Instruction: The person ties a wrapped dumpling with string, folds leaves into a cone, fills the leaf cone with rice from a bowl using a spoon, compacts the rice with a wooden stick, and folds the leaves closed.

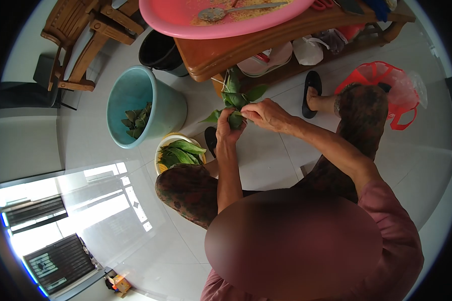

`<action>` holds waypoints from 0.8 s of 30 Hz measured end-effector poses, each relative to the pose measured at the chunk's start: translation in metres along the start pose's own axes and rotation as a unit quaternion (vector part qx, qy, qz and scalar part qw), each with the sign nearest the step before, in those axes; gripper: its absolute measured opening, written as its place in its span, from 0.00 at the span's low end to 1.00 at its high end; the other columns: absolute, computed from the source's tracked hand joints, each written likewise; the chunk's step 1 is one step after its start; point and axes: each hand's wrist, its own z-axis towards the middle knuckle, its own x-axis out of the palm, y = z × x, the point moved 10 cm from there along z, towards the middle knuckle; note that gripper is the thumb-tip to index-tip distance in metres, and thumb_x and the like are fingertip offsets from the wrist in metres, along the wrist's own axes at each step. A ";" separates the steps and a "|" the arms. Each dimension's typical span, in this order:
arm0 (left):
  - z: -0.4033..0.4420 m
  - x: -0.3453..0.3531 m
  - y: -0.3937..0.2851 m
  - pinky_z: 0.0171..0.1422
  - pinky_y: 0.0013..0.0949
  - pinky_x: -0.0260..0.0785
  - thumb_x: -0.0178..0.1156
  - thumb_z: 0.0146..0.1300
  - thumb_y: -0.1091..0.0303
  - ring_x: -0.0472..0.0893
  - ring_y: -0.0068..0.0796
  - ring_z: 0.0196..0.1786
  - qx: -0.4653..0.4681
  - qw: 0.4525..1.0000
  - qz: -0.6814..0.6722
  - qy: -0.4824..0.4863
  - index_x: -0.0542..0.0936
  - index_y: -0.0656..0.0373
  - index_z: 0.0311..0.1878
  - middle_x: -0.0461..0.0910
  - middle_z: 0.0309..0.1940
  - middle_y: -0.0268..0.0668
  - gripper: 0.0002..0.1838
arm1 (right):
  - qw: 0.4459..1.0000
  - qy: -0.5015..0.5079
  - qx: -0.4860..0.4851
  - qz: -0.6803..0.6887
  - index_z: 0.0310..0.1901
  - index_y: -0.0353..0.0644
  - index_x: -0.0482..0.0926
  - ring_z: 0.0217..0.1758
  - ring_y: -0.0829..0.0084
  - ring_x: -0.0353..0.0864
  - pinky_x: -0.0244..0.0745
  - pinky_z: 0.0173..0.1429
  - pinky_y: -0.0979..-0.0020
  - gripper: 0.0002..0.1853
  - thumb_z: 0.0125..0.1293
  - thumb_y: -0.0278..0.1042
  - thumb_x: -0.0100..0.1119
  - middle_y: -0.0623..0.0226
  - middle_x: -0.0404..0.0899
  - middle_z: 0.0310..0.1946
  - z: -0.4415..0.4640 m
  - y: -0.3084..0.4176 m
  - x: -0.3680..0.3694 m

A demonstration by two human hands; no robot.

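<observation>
Left grip (229,125) clamped on leaf bundle (232,99); right grip (269,115) pinched together against it. Table (208,57) above; blue bucket (172,103), upper left.

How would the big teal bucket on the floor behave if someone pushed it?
The teal bucket would probably feel light for its size, since only a low pile of leaf bundles shows inside. It may slide easily on the glossy floor tiles. Pushed high up, it could tip, as it looks tall and narrower toward the base.
</observation>
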 end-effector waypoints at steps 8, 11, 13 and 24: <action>-0.001 0.008 0.001 0.52 0.37 0.66 0.56 0.50 0.63 0.76 0.34 0.43 0.025 0.997 -0.008 0.067 0.73 0.61 0.45 0.77 0.40 0.39 0.18 | 0.993 0.027 0.035 -0.112 0.37 0.40 0.77 0.27 0.56 0.79 0.73 0.33 0.60 0.09 0.57 0.35 0.57 0.57 0.78 0.21 -0.011 -0.028 0.019; 0.000 0.005 0.002 0.53 0.38 0.66 0.56 0.51 0.63 0.76 0.34 0.44 0.018 0.997 -0.005 0.069 0.73 0.61 0.45 0.77 0.40 0.39 0.19 | 0.991 0.004 0.047 -0.126 0.33 0.38 0.75 0.27 0.55 0.79 0.73 0.33 0.59 0.08 0.56 0.34 0.57 0.56 0.78 0.21 -0.009 -0.031 0.025; 0.000 0.001 0.002 0.53 0.39 0.66 0.56 0.51 0.62 0.76 0.34 0.44 0.033 0.998 -0.001 0.048 0.73 0.61 0.46 0.77 0.40 0.39 0.19 | 0.988 -0.007 0.043 -0.147 0.31 0.37 0.74 0.27 0.55 0.79 0.73 0.32 0.58 0.09 0.56 0.34 0.57 0.55 0.77 0.20 -0.007 -0.032 0.029; -0.003 0.006 0.004 0.58 0.41 0.65 0.56 0.51 0.62 0.75 0.35 0.47 0.040 0.997 -0.022 0.056 0.72 0.62 0.47 0.77 0.42 0.40 0.21 | 0.989 -0.088 -0.003 -0.116 0.31 0.38 0.71 0.22 0.56 0.78 0.73 0.25 0.59 0.06 0.58 0.31 0.53 0.57 0.75 0.16 -0.005 -0.045 0.028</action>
